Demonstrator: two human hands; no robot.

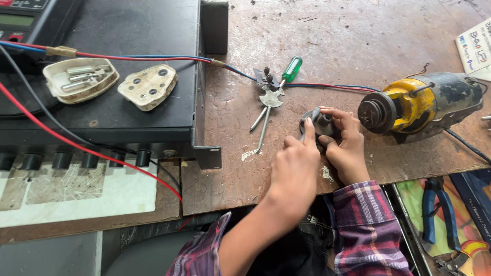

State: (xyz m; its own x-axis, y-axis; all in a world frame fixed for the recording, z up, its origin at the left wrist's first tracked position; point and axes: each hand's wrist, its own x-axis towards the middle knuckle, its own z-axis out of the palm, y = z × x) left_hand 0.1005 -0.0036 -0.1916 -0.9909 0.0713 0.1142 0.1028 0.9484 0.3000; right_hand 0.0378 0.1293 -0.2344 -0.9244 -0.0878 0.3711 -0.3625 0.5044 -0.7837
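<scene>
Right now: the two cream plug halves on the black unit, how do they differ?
The left plug half lies with its hollow side up, metal pins resting inside; the right plug half shows a flatter face with dark round holes. The left one looks slightly larger and cleaner, the right one more stained. Both are cream and lie on the black unit, far from both hands.

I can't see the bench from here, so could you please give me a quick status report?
Both hands, left and right, grip a small dark round part on the bench. Yellow motor close right of it. Screwdriver and wires lie left, apart.
</scene>
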